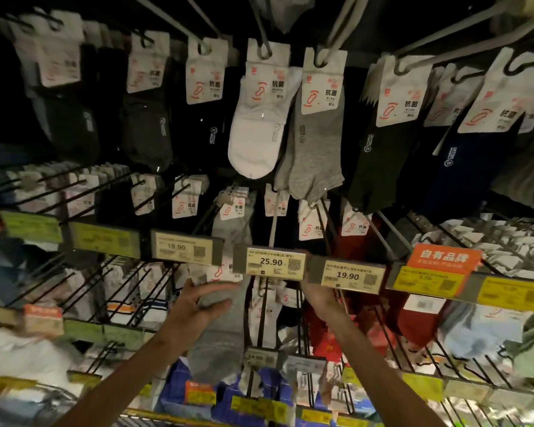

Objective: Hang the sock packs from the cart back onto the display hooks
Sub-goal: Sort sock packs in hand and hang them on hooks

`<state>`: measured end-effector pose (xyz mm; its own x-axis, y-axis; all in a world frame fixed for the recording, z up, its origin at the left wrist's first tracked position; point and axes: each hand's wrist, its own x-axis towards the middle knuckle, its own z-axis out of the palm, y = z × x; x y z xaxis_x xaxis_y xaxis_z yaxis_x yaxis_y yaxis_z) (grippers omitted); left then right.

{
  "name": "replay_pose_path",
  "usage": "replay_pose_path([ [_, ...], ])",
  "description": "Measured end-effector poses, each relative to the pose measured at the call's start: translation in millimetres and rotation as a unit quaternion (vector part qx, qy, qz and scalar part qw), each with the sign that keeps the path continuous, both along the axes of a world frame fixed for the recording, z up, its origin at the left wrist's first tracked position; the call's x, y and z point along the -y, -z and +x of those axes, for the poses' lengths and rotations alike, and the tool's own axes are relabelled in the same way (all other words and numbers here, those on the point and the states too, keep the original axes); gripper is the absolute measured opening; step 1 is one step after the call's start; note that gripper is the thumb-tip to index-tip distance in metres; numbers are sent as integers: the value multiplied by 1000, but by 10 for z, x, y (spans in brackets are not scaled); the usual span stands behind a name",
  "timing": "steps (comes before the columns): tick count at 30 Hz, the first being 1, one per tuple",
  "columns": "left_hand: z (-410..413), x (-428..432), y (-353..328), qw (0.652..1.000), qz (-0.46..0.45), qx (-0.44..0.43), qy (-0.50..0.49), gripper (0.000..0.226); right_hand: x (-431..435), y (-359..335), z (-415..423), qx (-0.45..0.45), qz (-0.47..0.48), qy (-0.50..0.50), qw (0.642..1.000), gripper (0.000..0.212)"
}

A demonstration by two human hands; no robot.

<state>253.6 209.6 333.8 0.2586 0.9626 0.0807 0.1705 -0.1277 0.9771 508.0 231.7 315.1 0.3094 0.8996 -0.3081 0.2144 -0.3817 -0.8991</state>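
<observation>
My left hand (198, 306) grips a grey sock pack (219, 334) by its upper part, just below the price rail. The pack's white header card (221, 272) reaches up behind the 25.90 price tag (272, 261). My right hand (316, 295) is raised under the 19.90 price tag (349, 275); the tag hides its fingers. Above the rail, a display hook (273, 223) slopes down towards the 25.90 tag. Hung packs fill the top row, among them a white sock pack (256, 124) and a grey sock pack (316, 143).
Black wire hooks (84, 192) jut out at the left and right with more packs. Red sock packs (413, 322) hang right of my right arm. An orange sign (444, 257) sits on the rail. Blue boxed goods (198, 396) lie below. A yellow cart rim (173, 419) shows at the bottom.
</observation>
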Motion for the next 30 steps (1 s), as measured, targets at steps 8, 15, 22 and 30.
replay_pose_path([
  [8,-337,360,-102,993,-41,72,87,59,715,-420,-857,-80,168,-88,979,25],
  [15,-883,603,-139,988,-64,126,67,105,1206,-468,-1675,-105,125,-83,983,43],
  [22,-1309,907,-142,988,-77,111,81,92,1540,-456,-2259,-102,128,-43,986,50],
  [30,-1744,1095,-76,983,-134,112,62,68,1777,-454,-2723,-134,142,17,981,60],
])
